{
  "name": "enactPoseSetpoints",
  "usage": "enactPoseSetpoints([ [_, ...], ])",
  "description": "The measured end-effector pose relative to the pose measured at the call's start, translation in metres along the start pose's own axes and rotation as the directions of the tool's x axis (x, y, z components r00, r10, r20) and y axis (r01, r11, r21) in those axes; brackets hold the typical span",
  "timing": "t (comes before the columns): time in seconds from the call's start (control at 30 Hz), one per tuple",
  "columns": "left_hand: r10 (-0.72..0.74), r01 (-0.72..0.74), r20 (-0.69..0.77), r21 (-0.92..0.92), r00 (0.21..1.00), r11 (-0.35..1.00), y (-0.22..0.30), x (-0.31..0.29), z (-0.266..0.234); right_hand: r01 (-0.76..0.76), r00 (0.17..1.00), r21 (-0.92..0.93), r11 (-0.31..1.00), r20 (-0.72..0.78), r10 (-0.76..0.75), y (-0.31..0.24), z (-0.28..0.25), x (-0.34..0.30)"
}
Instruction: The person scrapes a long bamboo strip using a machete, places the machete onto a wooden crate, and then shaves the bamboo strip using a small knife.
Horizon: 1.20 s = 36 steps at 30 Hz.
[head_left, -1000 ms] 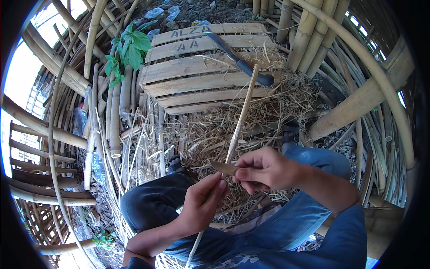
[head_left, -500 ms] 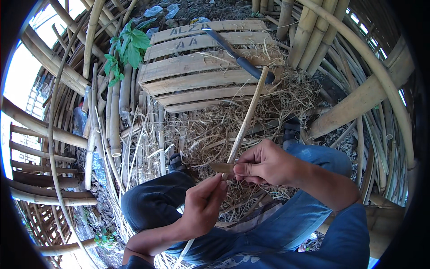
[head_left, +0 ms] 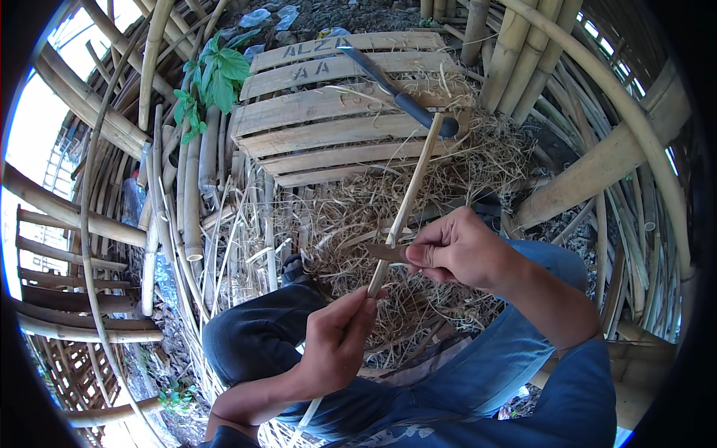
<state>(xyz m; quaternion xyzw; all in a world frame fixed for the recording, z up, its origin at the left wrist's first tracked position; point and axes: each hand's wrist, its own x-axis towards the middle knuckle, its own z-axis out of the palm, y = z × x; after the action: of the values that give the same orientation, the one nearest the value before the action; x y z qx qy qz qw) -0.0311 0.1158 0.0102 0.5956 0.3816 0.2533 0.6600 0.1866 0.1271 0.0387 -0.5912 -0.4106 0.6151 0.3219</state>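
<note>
A long, narrow bamboo strip (head_left: 415, 183) slants up and away from my lap toward the wooden crate. My left hand (head_left: 337, 340) is closed around its lower part, fingers curled and thumb on top. In my right hand (head_left: 463, 254) a short, flat brownish knife blade (head_left: 386, 252) is pinched between thumb and fingers. That blade lies across the strip a little beyond my left hand and touches it. Any handle is hidden inside my right fist. Below my left hand the strip's pale tail runs down past my knee.
A slatted wooden crate (head_left: 306, 109) stands ahead, bearing a large curved blade with a dark handle (head_left: 407, 103). Curly bamboo shavings (head_left: 351, 216) cover the ground before me. Bamboo poles (head_left: 190, 194) stand at left; a thick pole (head_left: 597, 179) slants at right. A leafy plant (head_left: 222, 78) grows beside the crate.
My right hand and the knife have slid up along the strip, away from my left hand. The strip's far end has shifted slightly; my left hand keeps nearly the same place.
</note>
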Motion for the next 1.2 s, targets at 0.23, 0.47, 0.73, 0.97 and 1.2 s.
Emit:
enactPoseSetpoints([
  [0.23, 0.001, -0.001, -0.002, 0.017, 1.0, 1.0, 0.006, -0.001, 0.0, 0.079, 0.996, -0.036, 0.996, -0.046, -0.081, -0.007, -0.003, -0.004],
  [0.47, -0.124, 0.124, 0.005, -0.076, 0.992, 0.989, 0.021, -0.002, -0.002, 0.134, 0.979, -0.184, 0.974, -0.128, -0.159, -0.006, -0.009, -0.004],
  [0.73, -0.084, 0.084, 0.002, -0.027, 0.996, 0.996, 0.016, 0.0, -0.001, 0.361, 0.797, -0.372, 0.855, -0.353, -0.49, 0.004, -0.025, 0.003],
  [0.97, -0.2, 0.198, -0.021, -0.079, 0.98, 0.977, 0.004, -0.004, -0.011, 0.327, 0.786, 0.086, 0.941, -0.578, -0.22, -0.017, -0.077, -0.011],
  [1.2, -0.165, 0.165, 0.005, -0.078, 0.986, 0.983, 0.007, 0.002, -0.006, 0.108, 0.994, 0.038, 0.993, -0.033, -0.107, 0.001, -0.003, -0.006],
])
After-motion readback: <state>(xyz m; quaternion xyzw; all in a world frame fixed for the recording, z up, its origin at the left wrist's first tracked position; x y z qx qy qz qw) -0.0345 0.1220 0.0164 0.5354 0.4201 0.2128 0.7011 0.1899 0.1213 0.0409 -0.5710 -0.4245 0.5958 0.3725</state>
